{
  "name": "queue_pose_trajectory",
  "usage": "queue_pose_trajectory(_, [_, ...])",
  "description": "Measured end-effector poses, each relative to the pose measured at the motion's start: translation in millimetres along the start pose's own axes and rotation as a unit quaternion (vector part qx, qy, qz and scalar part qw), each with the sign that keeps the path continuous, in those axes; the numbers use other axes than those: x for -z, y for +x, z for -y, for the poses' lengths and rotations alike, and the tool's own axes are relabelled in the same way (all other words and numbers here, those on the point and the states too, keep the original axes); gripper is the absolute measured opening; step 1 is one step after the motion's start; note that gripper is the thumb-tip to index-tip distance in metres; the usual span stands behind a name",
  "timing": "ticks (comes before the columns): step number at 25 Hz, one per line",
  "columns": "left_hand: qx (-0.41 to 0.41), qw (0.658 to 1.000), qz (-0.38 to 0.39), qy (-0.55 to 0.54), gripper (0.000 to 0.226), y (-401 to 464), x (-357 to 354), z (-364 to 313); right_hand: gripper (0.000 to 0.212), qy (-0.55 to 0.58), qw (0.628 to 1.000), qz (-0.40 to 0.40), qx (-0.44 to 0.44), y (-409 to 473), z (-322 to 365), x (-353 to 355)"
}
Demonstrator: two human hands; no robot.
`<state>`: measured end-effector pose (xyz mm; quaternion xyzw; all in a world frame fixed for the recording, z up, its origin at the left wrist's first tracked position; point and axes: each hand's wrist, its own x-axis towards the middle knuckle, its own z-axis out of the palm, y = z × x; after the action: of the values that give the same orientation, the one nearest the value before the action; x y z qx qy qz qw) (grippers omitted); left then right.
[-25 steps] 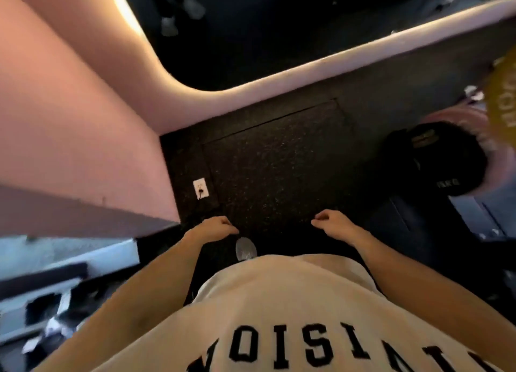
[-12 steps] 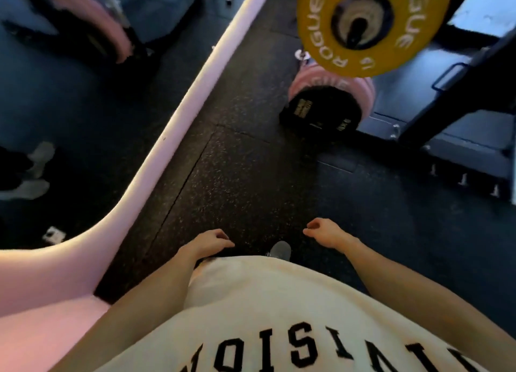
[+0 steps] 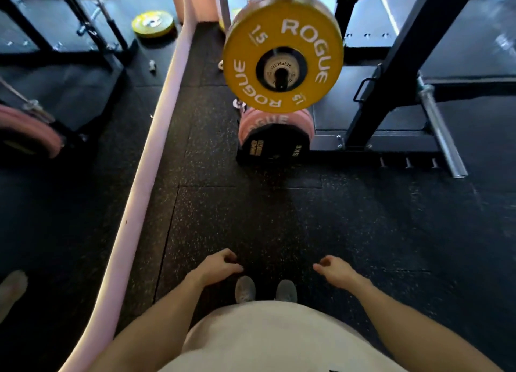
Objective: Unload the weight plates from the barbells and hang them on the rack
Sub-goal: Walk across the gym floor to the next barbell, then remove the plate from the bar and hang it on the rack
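Below our chest, left hand [image 3: 216, 267] and right hand [image 3: 335, 268]: fingers loosely curled, empty. Ahead, well apart, yellow plate [image 3: 283, 53] on barbell sleeve [image 3: 280, 77]. We judge it heavy, stiff; take rim both sides.

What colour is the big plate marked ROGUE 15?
Yellow with white lettering; the big plate shows best in the head view.

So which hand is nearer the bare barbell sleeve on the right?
Right. The right hand is below and left of the barbell sleeve; the left hand hangs farther left.
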<state>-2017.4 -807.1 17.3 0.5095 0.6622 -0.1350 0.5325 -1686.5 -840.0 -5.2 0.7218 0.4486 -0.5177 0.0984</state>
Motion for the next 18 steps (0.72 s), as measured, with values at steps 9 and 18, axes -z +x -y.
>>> queue_pose_trajectory(9, [-0.142, 0.980, -0.142, -0.008, 0.053, 7.3, 162.3, -124.3, 0.054, 0.077, 0.981, -0.150, 0.095, -3.9, 112.3, 121.8])
queue_pose_trajectory(18, [-0.290, 0.894, -0.332, -0.077, 0.058, -60.5, 316.1, -287.5, 0.058, 0.083, 0.910, -0.323, 0.245, -59.6, 229.2, 347.6])
